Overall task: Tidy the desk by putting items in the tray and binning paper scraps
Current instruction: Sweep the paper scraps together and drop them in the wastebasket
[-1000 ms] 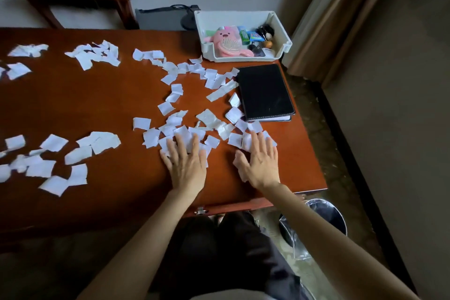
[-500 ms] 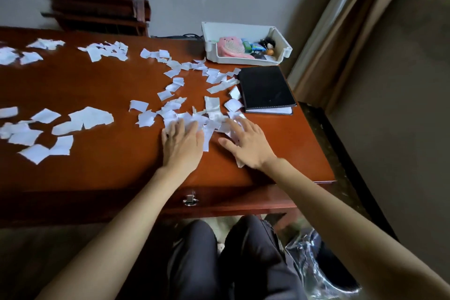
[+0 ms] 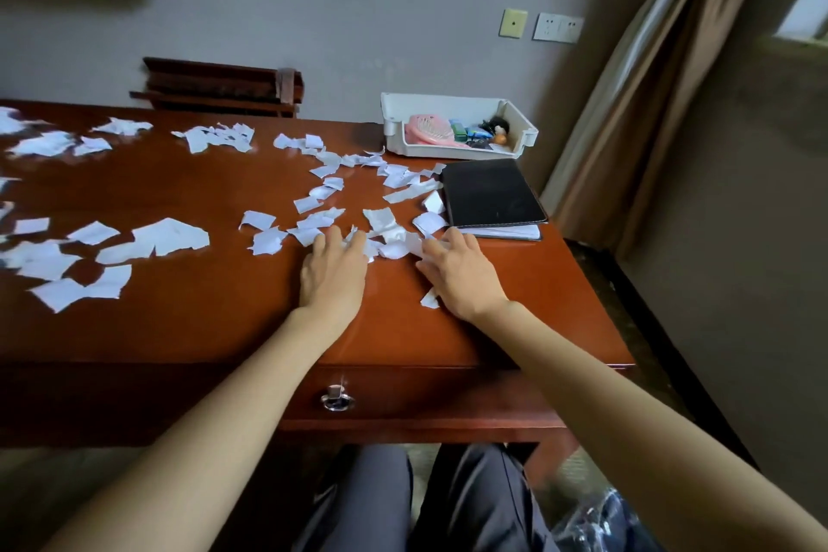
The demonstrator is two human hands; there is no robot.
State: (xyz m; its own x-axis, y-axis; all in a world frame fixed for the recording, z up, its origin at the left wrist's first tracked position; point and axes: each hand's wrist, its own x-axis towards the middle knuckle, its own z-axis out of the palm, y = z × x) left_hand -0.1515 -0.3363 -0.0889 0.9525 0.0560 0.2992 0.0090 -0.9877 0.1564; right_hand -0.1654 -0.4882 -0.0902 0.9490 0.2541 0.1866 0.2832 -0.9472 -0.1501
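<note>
— Why are both palms down flat like that, right by the near edge of the reddish-brown wooden tabletop [image 3: 188,323]?

— Herding, I'd say. The left hand [image 3: 332,271] and the right hand [image 3: 461,271] lie spread on the wood, fingers splayed and pointed at the little heap of torn white paper scraps [image 3: 389,238] between them. Neither grip has closed on anything; the fingertips only touch the paper's edge. One stray scrap [image 3: 429,299] peeks out beside the right wrist.

— So nothing is lifted yet?

— Not that I can see. Flat hands rake thin bits together better than pinching each one. The clear plastic bin liner [image 3: 600,520] shows below the near right corner, beside the person's dark-trousered knees, so a gathered pile could go off that edge, I'd guess.

— And the rest?

— Plenty of loose scraps run along the left side and towards the far edge. The flat black notebook [image 3: 490,192] lies just beyond the right hand, near the right edge, not in the tray. The white plastic tray [image 3: 394,126] sits at the far right corner, already holding a pink brush [image 3: 428,134] and small oddments.
</note>
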